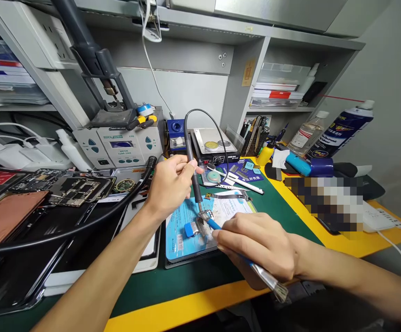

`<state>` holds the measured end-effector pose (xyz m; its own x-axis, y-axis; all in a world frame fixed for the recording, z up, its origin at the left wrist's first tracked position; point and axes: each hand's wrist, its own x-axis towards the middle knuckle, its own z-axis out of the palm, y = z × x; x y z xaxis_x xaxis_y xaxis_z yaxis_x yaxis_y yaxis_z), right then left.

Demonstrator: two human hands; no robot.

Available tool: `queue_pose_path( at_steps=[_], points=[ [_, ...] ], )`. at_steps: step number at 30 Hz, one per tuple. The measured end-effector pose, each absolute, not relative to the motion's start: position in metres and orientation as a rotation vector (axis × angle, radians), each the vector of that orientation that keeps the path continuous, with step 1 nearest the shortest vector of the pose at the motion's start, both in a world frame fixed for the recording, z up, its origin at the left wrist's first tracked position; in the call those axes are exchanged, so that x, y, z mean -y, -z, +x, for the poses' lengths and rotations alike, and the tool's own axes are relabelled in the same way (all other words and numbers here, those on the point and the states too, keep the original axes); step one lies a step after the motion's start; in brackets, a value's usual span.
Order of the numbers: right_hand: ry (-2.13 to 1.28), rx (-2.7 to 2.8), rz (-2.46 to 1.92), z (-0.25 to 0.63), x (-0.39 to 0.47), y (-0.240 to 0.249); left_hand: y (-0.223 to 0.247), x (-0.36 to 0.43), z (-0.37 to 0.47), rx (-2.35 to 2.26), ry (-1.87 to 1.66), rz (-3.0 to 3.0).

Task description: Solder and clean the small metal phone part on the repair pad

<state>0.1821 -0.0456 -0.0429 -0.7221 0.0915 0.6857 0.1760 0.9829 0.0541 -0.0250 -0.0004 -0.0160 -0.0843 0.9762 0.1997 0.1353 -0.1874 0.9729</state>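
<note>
Between the thumb and fingers of my left hand (172,184) is a black soldering iron (196,186), its tip pointing down. My right hand (260,242) grips a blue-handled brush (252,264). One bristled end sticks out at the lower right; the other end reaches a small metal part (205,215) right beside the iron's tip. This part lies on a blue and white packaged pad (180,215), in the middle of the green mat. A blue-tabbed piece (190,229) lies on the pad just left of the brush. Fine detail at the tip is too small to tell.
At the left, a thick black hose (92,224) crosses phone parts and circuit boards (75,191). A soldering station (120,145) stands behind them. At the back right are a spray can (340,129) and a bottle (309,133). A white tool (245,183) lies behind the pad.
</note>
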Motion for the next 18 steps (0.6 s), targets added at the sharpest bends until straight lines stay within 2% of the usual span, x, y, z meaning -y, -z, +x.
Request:
queue_pose_path(
  at_steps=[18],
  points=[
    [0.205, 2.413, -0.161, 0.1810, 0.0455, 0.0360, 0.0172, -0.0040, -0.0268, -1.243, -1.307, 1.412]
  ],
)
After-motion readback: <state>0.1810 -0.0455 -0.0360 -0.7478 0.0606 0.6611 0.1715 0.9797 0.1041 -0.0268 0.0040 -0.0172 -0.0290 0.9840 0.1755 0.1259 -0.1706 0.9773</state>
